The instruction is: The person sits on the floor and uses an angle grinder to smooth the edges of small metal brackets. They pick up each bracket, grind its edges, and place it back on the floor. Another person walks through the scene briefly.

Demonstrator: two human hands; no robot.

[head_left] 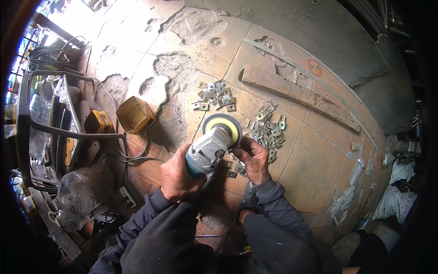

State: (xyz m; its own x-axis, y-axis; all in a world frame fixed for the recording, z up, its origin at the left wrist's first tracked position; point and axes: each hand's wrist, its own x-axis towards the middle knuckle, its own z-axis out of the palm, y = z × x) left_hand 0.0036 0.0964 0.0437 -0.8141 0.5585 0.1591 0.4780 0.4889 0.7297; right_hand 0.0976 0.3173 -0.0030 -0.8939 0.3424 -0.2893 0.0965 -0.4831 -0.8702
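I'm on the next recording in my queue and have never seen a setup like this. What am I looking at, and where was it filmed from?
There is no robot here: these are a person's two bare hands. The single picture comes from a wide fisheye camera worn on the head, looking down, so straight edges curve toward its rim. The left hand grips an angle grinder, its round disc facing away from the person. The right hand is curled beside the disc's edge; whether it pinches something is hard to tell. On the worn tiled floor lie two main piles of small metal pieces with holes, one farther off, another to its right. Beyond them lies a wooden beam; at left stand two open containers.
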